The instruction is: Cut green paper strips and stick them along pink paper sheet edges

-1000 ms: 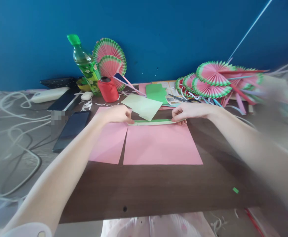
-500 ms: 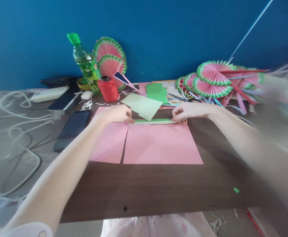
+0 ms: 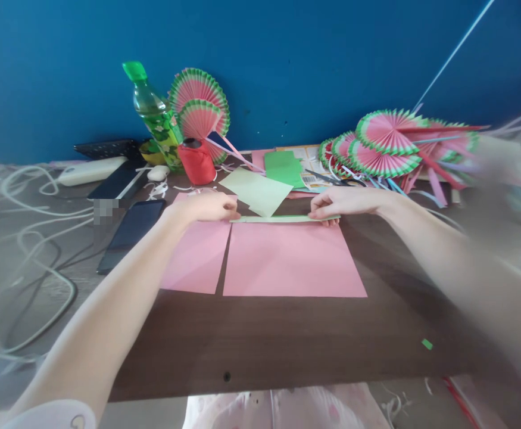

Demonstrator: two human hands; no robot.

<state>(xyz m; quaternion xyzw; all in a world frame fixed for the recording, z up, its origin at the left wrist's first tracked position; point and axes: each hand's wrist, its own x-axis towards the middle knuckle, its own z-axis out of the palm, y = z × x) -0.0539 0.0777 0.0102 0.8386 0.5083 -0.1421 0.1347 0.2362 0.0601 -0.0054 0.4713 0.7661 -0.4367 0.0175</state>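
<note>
A narrow pale-green strip [image 3: 278, 219] lies along the far edge of a pink sheet [image 3: 293, 262]. My left hand [image 3: 218, 207] pinches the strip's left end, and my right hand [image 3: 327, 205] pinches it near the right end. Left of this sheet, a second pink sheet [image 3: 197, 256] lies partly under my left wrist, with a thin gap between the two. Just beyond the strip rests a pale-green sheet [image 3: 260, 190], with green paper [image 3: 282, 168] behind it.
Folded pink-green fans [image 3: 389, 143] and scissors [image 3: 331, 179] lie at the back right. A green bottle [image 3: 153, 119], a red roll [image 3: 196, 164] and more fans [image 3: 200, 98] stand back left. A dark phone [image 3: 130, 235] and white cables [image 3: 41, 262] lie left.
The strip's darker green band along its far side has narrowed, and the strip now looks mostly pale. Both hands still pinch its ends, having barely moved.
</note>
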